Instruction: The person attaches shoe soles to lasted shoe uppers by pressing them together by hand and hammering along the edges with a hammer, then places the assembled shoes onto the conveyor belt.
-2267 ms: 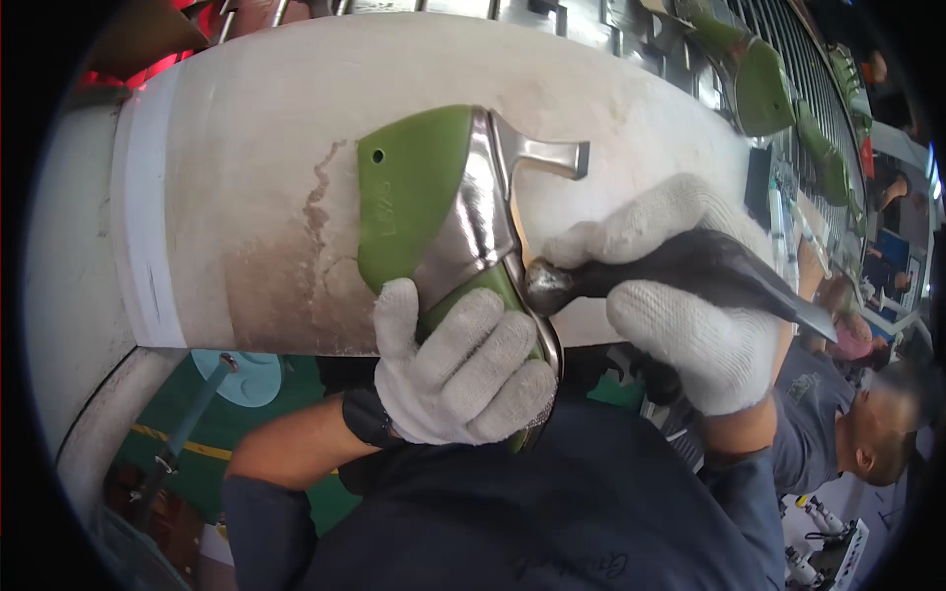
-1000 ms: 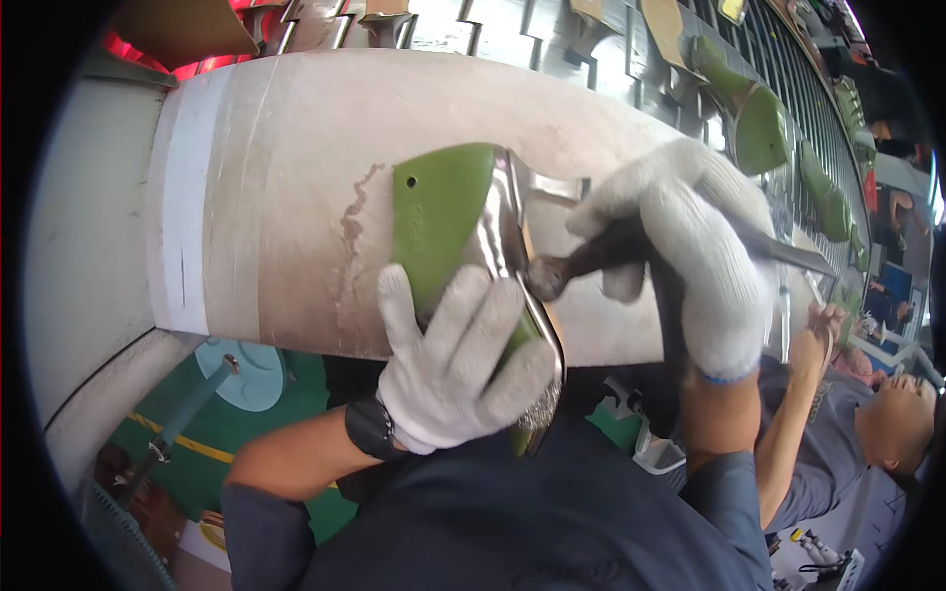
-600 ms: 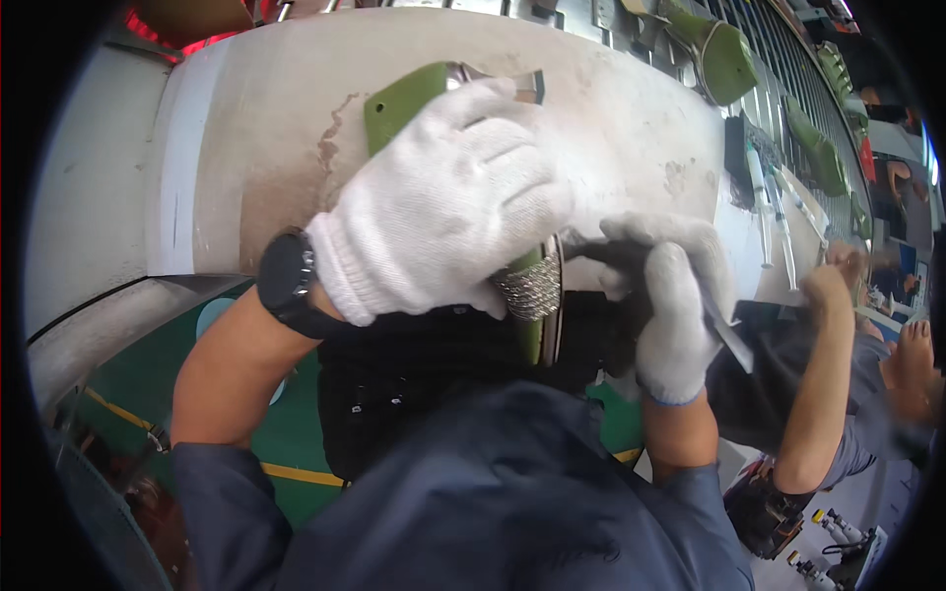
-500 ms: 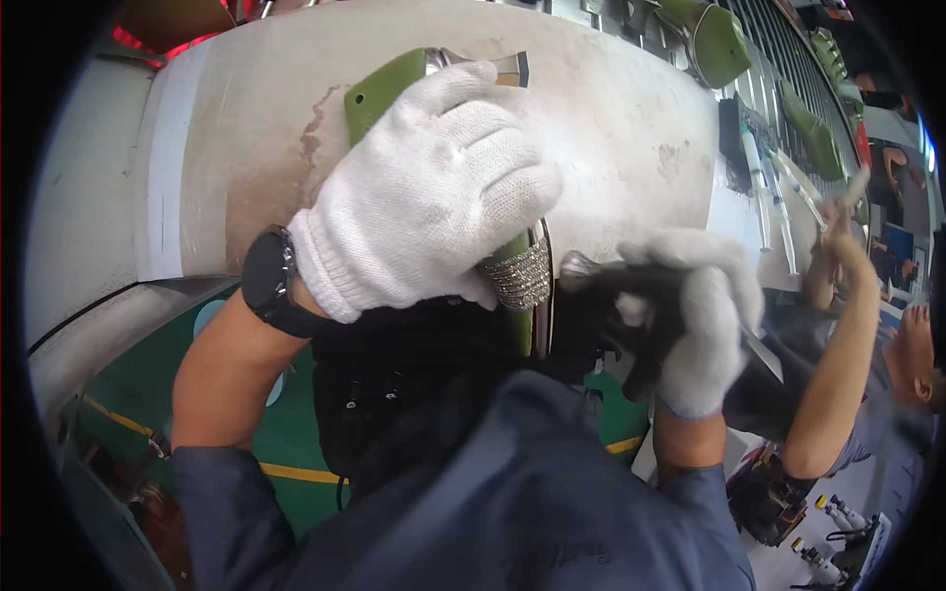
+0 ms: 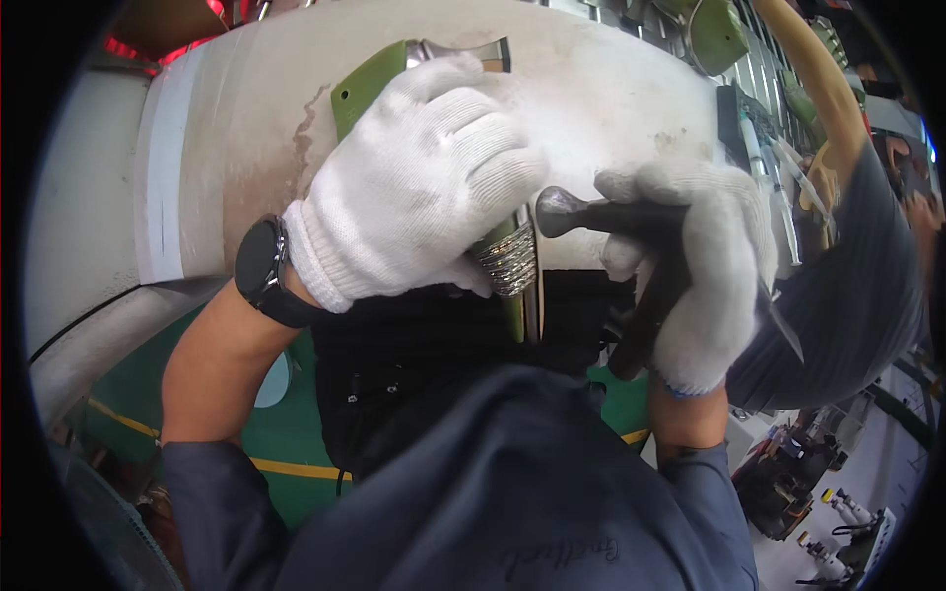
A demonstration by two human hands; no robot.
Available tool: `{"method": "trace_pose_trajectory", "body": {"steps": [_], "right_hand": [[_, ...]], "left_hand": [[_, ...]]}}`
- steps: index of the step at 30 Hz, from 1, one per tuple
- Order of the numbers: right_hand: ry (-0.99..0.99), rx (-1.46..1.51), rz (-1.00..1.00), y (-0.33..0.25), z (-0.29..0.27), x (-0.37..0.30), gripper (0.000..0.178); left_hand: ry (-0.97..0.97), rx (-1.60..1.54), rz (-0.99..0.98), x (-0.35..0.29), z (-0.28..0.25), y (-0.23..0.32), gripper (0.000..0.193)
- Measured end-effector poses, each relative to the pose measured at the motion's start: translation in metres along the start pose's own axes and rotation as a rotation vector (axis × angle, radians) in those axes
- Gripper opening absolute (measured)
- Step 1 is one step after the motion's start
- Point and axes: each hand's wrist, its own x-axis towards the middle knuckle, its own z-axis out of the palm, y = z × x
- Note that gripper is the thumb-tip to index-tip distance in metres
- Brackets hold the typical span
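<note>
My gloved left hand (image 5: 424, 187) is closed around a green shoe last (image 5: 367, 87), covering its middle. A silvery, glittering strap (image 5: 509, 258) wraps the last's near end, and a shiny metallic heel part (image 5: 458, 51) shows at the far end. My gloved right hand (image 5: 709, 256) grips a dark hammer (image 5: 650, 313). The hammer's rounded metal face points left, just beside the strap; whether they touch I cannot tell. A thin pointed metal piece (image 5: 783, 330) sticks out behind the right hand, its link to the hammer hidden.
Below the last is a pale, stained worktop (image 5: 601, 108). Syringes (image 5: 774, 172) lie at its right, near another green last (image 5: 717, 37) and a metal rack. Close on the right, a co-worker's arm (image 5: 823, 79) reaches past. The floor (image 5: 296, 502) is green with yellow lines.
The hammer has risen slightly and come left toward the strap. My left hand and the last have shifted slightly left and up. The co-worker has leaned in, with an arm reaching farther away.
</note>
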Motion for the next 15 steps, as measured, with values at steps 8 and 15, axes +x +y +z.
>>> {"method": "trace_pose_trajectory", "body": {"steps": [8, 15], "right_hand": [[-0.651, -0.308, -0.415, 0.028, -0.082, 0.031, 0.024], [-0.254, 0.243, -0.067, 0.019, -0.026, 0.0, 0.037]], "left_hand": [[0.01, 0.026, -0.018, 0.009, 0.004, 0.005, 0.082], [0.001, 0.007, -0.058, 0.011, 0.008, 0.009, 0.084]]}}
